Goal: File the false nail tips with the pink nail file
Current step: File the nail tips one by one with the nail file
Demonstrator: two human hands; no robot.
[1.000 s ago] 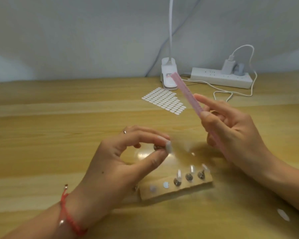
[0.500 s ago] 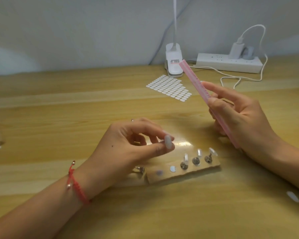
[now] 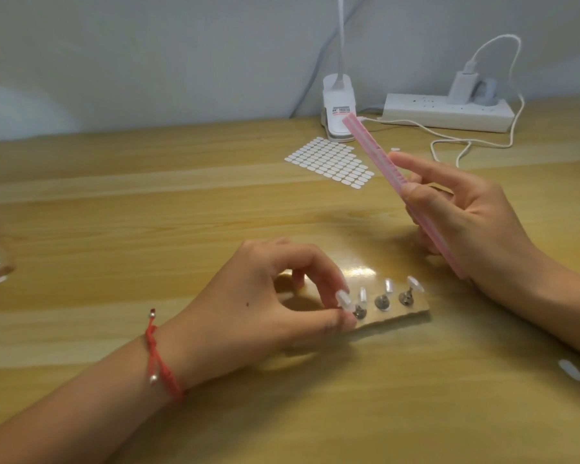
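Three false nail tips stand on metal pegs in the wooden block. Your left hand pinches a fourth tip over the block's left part (thumb below, forefinger above). Your right hand grips the pink nail file, which is tilted upward and held apart from the block.

One head-worn view looks forward and down, close over the desk, toward the wall
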